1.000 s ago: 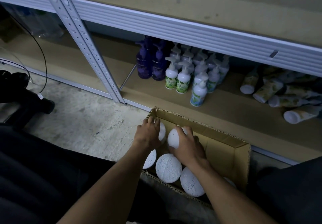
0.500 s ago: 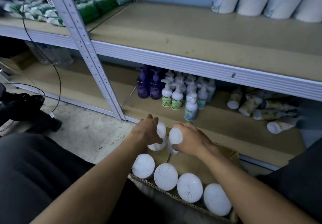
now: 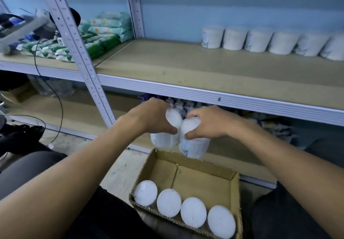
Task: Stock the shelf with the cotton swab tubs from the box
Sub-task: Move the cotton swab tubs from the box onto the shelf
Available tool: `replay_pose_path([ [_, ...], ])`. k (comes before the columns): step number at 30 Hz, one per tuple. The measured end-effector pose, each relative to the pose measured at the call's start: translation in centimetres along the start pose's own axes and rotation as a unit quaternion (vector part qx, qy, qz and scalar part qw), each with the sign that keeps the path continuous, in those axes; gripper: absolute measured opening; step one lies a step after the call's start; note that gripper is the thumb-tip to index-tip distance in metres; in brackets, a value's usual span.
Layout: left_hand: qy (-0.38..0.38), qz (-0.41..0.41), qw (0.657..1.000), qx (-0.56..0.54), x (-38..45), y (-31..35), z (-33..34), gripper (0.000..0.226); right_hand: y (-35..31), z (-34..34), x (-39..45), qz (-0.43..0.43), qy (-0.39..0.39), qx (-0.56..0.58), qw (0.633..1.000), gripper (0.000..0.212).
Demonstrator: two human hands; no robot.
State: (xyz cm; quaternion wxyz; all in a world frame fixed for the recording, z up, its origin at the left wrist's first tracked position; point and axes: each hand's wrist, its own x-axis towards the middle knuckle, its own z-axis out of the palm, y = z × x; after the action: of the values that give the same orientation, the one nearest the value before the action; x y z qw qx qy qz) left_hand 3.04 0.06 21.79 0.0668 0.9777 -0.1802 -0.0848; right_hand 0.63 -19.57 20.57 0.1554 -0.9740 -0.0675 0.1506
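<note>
Nearest, four tubs (image 3: 193, 211) are left in the box (image 3: 235, 192). Above it, one tub (image 3: 163, 136) is gripped by the left hand (image 3: 154, 116), another (image 3: 194, 142) by the right hand (image 3: 208, 122), fingers curled around the lids. Light, rigid, probably slick; best held around the sides. Farther, stocked tubs (image 3: 258, 40) line the shelf (image 3: 186, 65).

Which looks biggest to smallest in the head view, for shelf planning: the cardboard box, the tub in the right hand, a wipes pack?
1. Cardboard box.
2. Tub in the right hand.
3. Wipes pack, though it sits farther from the camera, so its true size against the tub is unsure.
</note>
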Motion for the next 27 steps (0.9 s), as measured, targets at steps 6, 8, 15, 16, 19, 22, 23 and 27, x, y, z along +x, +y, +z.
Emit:
replay_pose_path([
  [6,0.061,0.048,0.996,0.036,0.0,3.4,-6.7,0.080,-0.3,-7.6,-3.1,0.012,0.065,-0.023,0.998,0.079],
  [8,0.084,0.066,0.993,0.043,0.2,4.5,-8.6,0.085,-0.2,-9.8,-4.1,0.015,0.084,-0.025,0.996,0.080],
  [15,0.110,0.100,0.986,0.074,2.3,8.6,-13.6,0.090,0.7,-15.5,-6.6,0.065,0.126,-0.005,0.990,0.077],
  [16,0.110,0.103,0.986,0.076,2.7,9.1,-14.0,0.089,0.9,-16.1,-6.8,0.074,0.132,-0.007,0.989,0.076],
  [19,0.117,0.115,0.983,0.080,4.1,10.7,-14.9,0.088,1.9,-17.5,-7.1,0.098,0.145,-0.006,0.985,0.076],
  [22,0.108,0.131,0.983,0.075,5.5,12.2,-15.0,0.085,3.2,-18.2,-7.2,0.119,0.152,-0.012,0.981,0.075],
  [23,0.099,0.135,0.983,0.073,6.1,12.8,-14.8,0.084,3.6,-18.5,-7.2,0.125,0.150,-0.016,0.981,0.075],
  [27,0.075,0.147,0.984,0.060,8.0,14.6,-14.0,0.086,5.4,-18.9,-7.2,0.150,0.135,-0.021,0.979,0.061],
])
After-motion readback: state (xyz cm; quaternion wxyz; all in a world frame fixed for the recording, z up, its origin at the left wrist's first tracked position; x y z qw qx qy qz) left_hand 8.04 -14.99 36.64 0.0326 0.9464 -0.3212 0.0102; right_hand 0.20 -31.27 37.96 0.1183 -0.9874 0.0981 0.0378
